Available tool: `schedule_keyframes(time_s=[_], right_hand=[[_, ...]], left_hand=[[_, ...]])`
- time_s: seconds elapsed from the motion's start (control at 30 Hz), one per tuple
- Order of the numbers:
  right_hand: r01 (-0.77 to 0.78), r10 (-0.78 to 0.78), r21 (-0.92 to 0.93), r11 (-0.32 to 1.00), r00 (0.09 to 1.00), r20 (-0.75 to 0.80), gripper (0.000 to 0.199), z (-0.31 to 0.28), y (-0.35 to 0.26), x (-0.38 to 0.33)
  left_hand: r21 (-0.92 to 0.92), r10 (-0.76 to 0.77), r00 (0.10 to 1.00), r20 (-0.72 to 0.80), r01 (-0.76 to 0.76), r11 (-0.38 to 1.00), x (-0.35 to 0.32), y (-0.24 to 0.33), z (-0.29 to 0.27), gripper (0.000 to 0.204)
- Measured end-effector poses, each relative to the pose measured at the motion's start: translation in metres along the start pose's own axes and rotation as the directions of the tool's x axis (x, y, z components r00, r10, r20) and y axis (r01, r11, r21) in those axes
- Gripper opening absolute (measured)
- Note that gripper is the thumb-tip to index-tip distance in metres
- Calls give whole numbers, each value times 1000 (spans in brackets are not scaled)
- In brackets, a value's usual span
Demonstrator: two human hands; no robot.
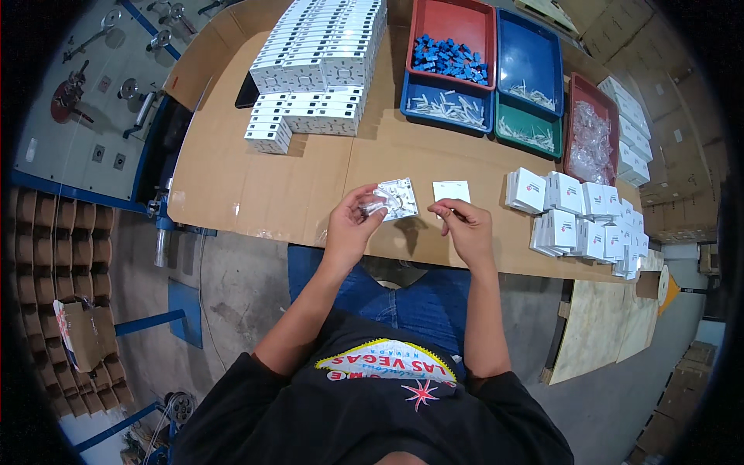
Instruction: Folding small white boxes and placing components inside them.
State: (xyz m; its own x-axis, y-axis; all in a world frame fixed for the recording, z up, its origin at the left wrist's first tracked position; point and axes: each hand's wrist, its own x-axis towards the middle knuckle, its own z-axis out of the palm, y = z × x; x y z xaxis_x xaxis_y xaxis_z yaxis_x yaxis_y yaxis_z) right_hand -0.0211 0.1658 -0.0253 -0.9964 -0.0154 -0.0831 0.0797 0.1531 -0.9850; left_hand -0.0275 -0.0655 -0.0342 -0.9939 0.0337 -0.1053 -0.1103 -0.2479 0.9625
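We are holding a white plate [397, 198] in the left hand [353, 225] near the table edge [256, 194], the right hand [465, 225] pinching something too small to tell, with finished stacks [318, 70] lying far left and many small boxes [581, 221] waiting right.

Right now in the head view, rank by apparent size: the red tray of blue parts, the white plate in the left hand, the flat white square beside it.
1. Red tray
2. White plate, held in left hand
3. Flat white square, only slightly smaller; the plate is raised toward the camera, so unsure.

Red tray [453, 19] w/ blue parts, white box stacks [322, 66], cardboard-covered table [256, 186].
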Motion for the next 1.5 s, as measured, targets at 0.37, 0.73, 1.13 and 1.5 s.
schedule_keyframes(time_s=[0.37, 0.73, 1.13, 1.5], right_hand=[[53, -29, -69, 996, 950, 312, 30, 32, 5, -9], [163, -153, -224, 961, 986, 62, 10, 47, 17, 25], [317, -338, -480, 818, 940, 43, 11, 61, 48, 41], [371, -429, -598, 711, 902, 50, 8, 55, 54, 39]], left_hand=[[209, -73, 988, 139, 43, 977, -14, -51, -13, 18], [343, 51, 987, 153, -101, 934, 18, -32, -17, 17], [813, 448, 849, 280, -458, 360, 31, -50, -25, 12], [813, 402, 870, 287, -443, 377, 33, -55, -21, 13]])
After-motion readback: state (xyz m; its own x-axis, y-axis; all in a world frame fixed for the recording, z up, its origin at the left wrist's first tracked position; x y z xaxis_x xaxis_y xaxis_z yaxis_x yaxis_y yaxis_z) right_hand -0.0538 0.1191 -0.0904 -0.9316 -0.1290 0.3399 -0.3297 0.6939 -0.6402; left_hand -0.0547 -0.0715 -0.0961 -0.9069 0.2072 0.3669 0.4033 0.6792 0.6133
